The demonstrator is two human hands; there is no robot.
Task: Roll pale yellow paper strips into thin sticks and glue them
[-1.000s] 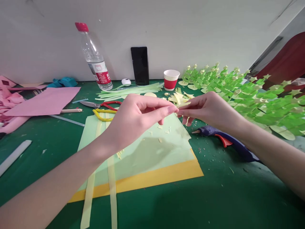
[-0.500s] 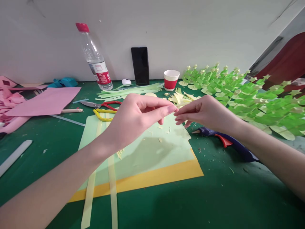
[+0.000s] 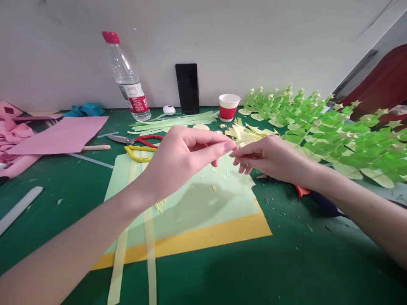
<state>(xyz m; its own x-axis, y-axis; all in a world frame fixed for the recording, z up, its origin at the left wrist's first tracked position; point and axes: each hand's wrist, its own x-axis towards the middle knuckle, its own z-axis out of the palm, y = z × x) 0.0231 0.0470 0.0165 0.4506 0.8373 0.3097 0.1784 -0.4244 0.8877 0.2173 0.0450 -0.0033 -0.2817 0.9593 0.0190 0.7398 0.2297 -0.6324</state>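
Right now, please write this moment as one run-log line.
left hand: pinched, contents unclear; right hand: beside left hand; pale green sheet: on yellow sheet; paper cup: upright

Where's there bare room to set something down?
Mostly bare table: nearside of the yellow sheet, right of the strips; also between the white stick and pale green sheet. Crowded: the back, from bottle to paper plants.

Green tabletop [image 3: 222, 275] under yellow sheet [image 3: 219, 235], bottle [image 3: 132, 91], cup [image 3: 228, 112] and white stick [image 3: 20, 207].

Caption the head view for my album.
Left hand and right hand close together above a pale-green paper sheet, near green paper shapes topped with pale stars.
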